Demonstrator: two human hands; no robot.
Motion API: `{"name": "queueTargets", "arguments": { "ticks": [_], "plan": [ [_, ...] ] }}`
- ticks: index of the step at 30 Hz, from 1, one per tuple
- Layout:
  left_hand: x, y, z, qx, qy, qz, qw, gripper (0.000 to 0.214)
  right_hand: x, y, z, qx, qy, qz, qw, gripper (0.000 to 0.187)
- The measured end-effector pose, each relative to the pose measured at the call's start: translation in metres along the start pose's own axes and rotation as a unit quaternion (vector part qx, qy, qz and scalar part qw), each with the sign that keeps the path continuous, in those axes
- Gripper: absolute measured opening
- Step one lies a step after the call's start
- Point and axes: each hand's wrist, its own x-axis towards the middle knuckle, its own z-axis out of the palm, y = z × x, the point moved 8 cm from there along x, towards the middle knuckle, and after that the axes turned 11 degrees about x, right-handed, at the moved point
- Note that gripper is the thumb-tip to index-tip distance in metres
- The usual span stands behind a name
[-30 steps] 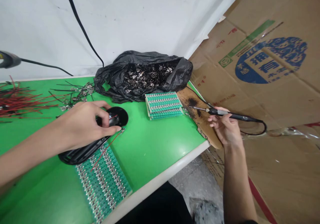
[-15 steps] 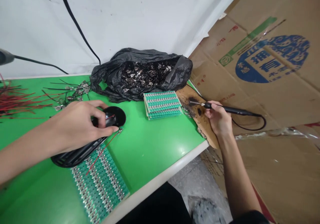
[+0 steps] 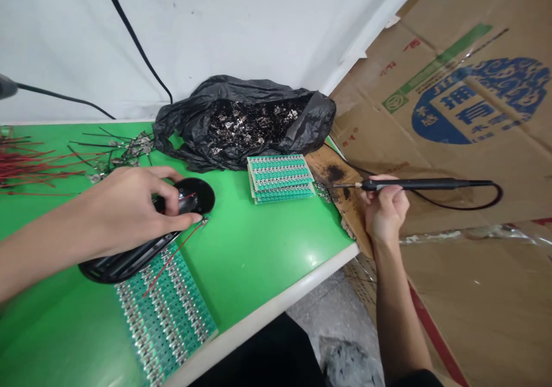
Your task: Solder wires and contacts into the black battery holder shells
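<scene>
My left hand is closed on a black plastic housing that lies on the green table, thumb and fingers pinching near its round end, where a thin red wire leads out. My right hand grips a black soldering iron, held level with its metal tip pointing left over a scorched brown board at the table's right edge. Its black cord loops away to the right.
A green circuit-board panel lies under the housing, and a stack of similar panels sits mid-table. A black bag of metal bits stands behind. Red wires lie far left. Cardboard walls the right side.
My right hand has lifted the soldering iron off the scorched board and levelled it. My left hand stays on the black housing, barely shifted.
</scene>
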Motion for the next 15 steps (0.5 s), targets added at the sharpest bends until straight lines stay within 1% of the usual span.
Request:
{"name": "queueTargets", "arguments": {
  "ticks": [5, 11, 13, 15],
  "plan": [
    [0.001, -0.007, 0.0, 0.017, 0.013, -0.027, 0.999, 0.055, -0.011, -0.017, 0.008, -0.064, -0.026, -0.071, 0.995, 0.037],
    [-0.001, -0.012, 0.002, 0.02, 0.028, -0.012, 0.999, 0.058, -0.021, -0.04, 0.017, -0.111, -0.024, -0.165, 0.98, 0.037],
    [-0.002, -0.013, 0.002, 0.02, 0.027, -0.016, 0.999, 0.059, -0.024, -0.045, 0.017, -0.114, -0.017, -0.183, 0.976, 0.038],
    [-0.002, -0.013, 0.002, 0.015, 0.03, -0.011, 0.999, 0.063, -0.025, -0.046, 0.015, -0.114, -0.008, -0.183, 0.976, 0.04]
  ]
}}
